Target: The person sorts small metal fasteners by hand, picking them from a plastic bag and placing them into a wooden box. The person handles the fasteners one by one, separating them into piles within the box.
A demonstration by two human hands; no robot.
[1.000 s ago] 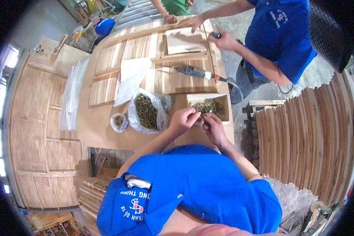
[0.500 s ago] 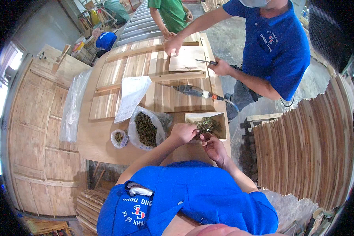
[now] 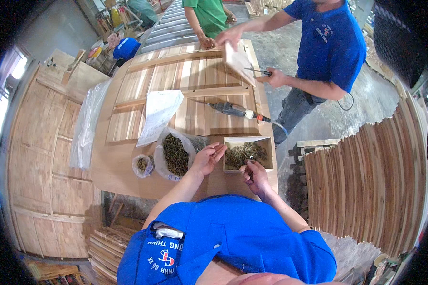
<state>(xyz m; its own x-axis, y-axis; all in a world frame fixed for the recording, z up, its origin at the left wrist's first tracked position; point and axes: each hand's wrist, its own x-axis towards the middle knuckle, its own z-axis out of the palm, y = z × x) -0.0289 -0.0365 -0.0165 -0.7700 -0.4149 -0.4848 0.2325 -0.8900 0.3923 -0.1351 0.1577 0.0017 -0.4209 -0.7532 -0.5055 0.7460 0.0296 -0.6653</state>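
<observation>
My left hand [image 3: 207,159] lies palm up with its fingers spread, the fingertips at the left edge of a small wooden box [image 3: 270,153] filled with dark screws [image 3: 245,154]. Nothing clear shows in the palm. My right hand [image 3: 255,176] hovers just in front of the box, fingers curled and pinching a small dark screw. To the left of my left hand stands an open clear plastic bag of screws [image 3: 175,155], with a smaller bag [image 3: 141,164] beside it.
A power screwdriver [image 3: 233,110] with a cord and a white paper sheet [image 3: 160,114] lie on the slatted wooden panel [image 3: 199,76]. A co-worker in blue lifts a thin board [image 3: 238,59]. A person in green [image 3: 207,16] stands at the far end. Wooden slats [image 3: 366,175] are stacked on the right.
My hands have come apart: the left one opened palm up beside the box, the right one drew back toward me. The co-worker raised the board off the panel.
</observation>
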